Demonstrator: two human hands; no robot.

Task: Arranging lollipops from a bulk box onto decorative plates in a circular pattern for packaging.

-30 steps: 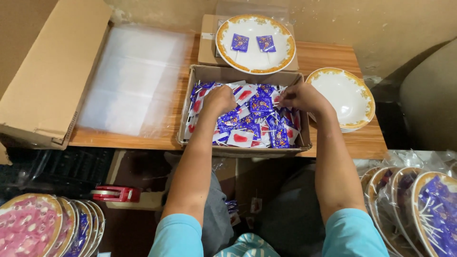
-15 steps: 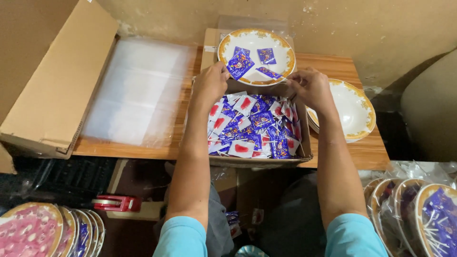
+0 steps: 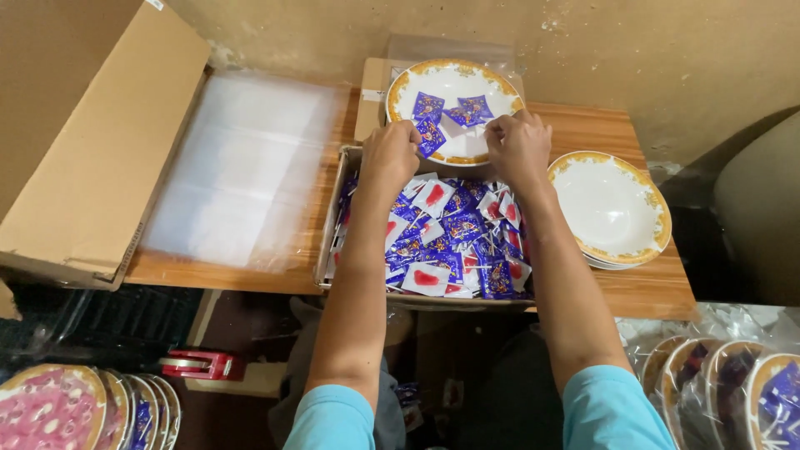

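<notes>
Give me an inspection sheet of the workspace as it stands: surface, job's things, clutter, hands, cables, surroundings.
Surface: wooden table, mostly covered.
Job's things: gold-rimmed plate at the back with a few blue sachets on it; shallow box heaped with blue and red-and-white sachets; empty plates stacked at the right.
Clutter: stack of clear plastic bags; open cardboard box at the left.
Hands: left hand and right hand at the back plate's near rim, fingers curled; what they hold cannot be told.
Cables: nothing seen.
Surroundings: bare wall behind; wrapped filled plates low right and low left; red tape dispenser below the table.
</notes>
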